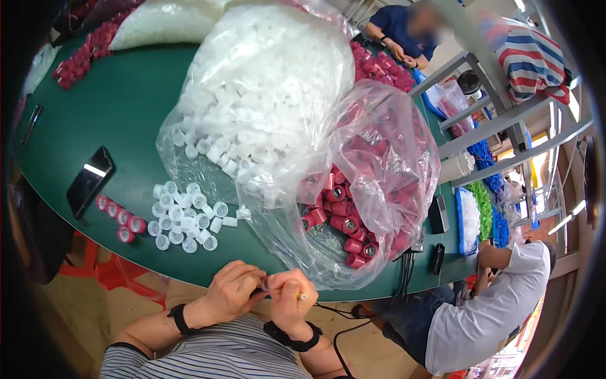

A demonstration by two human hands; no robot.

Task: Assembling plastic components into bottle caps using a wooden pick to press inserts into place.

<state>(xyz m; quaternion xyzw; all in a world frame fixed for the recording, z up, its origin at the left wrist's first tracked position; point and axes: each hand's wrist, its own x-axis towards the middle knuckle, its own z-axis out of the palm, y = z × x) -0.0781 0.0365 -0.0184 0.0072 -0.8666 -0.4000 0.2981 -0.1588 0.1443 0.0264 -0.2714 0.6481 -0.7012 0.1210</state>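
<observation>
My left hand (235, 288) and my right hand (291, 299) meet just off the table's front edge. The left fingers pinch a small, dark reddish piece, mostly hidden, whose kind I cannot make out. My right hand is closed around a thin tool with a pale, rod-like end (303, 296); its other end points toward the left fingers. Beyond my hands lies a loose pile of translucent white plastic caps (183, 216). Left of it, several dark red caps (122, 216) stand in a short row.
A large clear bag of white caps (265, 95) fills the table's middle. Beside it, another clear bag (385, 145) spills red caps (344, 208). A black phone (90, 181) lies left on the green table (126, 126). Cables (404, 278) hang at right. Two people sit nearby.
</observation>
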